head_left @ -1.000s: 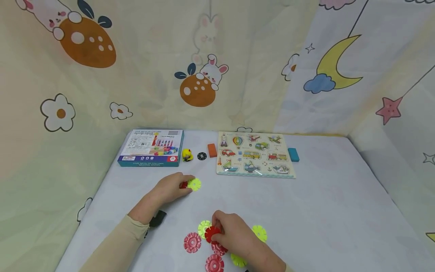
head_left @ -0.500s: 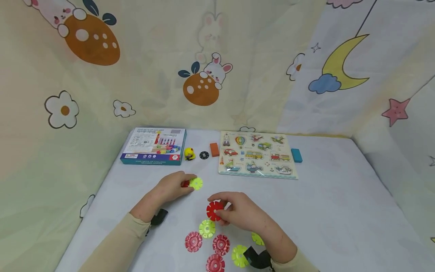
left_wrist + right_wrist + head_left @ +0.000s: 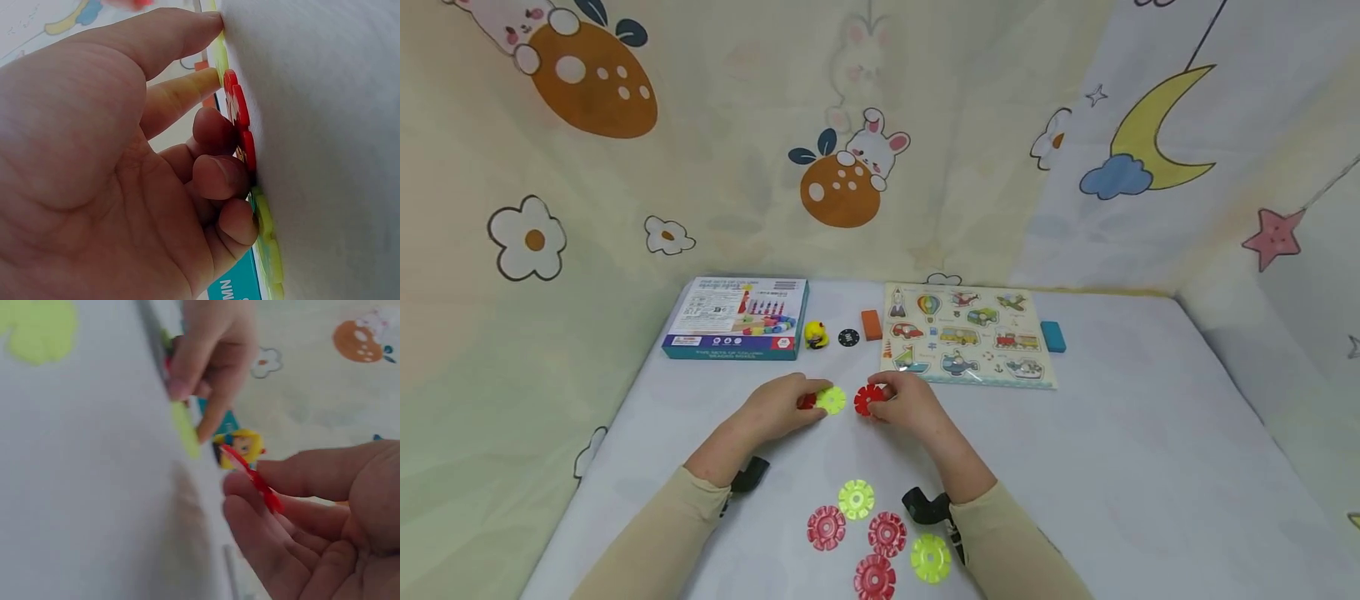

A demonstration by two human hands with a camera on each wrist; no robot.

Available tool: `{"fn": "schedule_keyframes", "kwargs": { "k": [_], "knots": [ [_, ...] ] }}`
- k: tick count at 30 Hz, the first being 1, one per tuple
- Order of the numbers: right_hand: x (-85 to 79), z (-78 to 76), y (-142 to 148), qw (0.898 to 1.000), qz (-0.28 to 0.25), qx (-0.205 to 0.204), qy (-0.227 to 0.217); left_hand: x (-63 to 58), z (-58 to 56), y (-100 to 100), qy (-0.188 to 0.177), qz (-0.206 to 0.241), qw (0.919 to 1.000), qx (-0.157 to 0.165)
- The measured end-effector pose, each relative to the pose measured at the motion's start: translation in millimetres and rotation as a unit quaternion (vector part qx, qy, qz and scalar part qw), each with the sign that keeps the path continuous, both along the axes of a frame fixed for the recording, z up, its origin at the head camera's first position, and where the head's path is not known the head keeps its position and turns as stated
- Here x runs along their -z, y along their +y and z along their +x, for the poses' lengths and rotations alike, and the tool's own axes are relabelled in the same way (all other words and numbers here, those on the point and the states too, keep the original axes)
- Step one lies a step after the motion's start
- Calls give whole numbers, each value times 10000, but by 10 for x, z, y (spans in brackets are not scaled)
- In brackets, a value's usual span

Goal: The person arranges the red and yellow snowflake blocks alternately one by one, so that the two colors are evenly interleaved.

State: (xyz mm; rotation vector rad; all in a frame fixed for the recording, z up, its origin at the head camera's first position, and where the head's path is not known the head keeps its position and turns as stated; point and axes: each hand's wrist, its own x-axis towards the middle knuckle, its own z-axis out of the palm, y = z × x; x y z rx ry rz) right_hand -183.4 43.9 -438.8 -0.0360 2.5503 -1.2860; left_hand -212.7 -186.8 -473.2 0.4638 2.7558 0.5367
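In the head view my left hand (image 3: 775,410) holds a yellow-green flower-shaped plastic disc (image 3: 831,401) by its edge, thumb and forefinger on the rim. A red disc (image 3: 245,125) lies against it under the curled fingers, and another yellow-green disc (image 3: 269,244) follows in line in the left wrist view. Just to the right, my right hand (image 3: 913,406) pinches a red flower-shaped disc (image 3: 867,401) between thumb and fingers. A small gap separates it from the yellow-green one. Tilted, that red disc (image 3: 253,478) shows edge-on in the right wrist view.
Loose discs lie in front, among them a yellow-green one (image 3: 856,499) and a pink-red one (image 3: 826,528). Along the back are a box (image 3: 737,321), a yellow duck figure (image 3: 816,335), a black chip (image 3: 848,337), an orange block (image 3: 871,325), a puzzle board (image 3: 970,337) and a blue block (image 3: 1053,337).
My right hand has lifted the red disc from the loose discs in front and carried it forward, beside the left hand's yellow-green disc. The left hand has stayed in place.
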Motion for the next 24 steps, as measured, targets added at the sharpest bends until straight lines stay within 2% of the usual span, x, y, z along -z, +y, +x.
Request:
{"fn": "schedule_keyframes", "kwargs": {
  "k": [4, 7, 11, 16, 24],
  "knots": [
    [161, -43, -47, 9992, -115, 379, -14, 24, -28, 11, 44, 42, 10000, 68],
    [226, -43, -72, 9987, -9, 503, 22, 32, -42, 21, 87, 59, 9999, 103],
    [266, -31, -91, 9974, 514, 378, 325, 26, -43, 21, 127, 73, 9998, 109],
    [306, -14, -120, 9904, 1139, 130, 775, 26, -44, 2, 190, 67, 9997, 132],
    [359, -21, -162, 9872, 1298, 46, 924, 19, -7, -8, 77, 23, 10000, 49]
  ]
}}
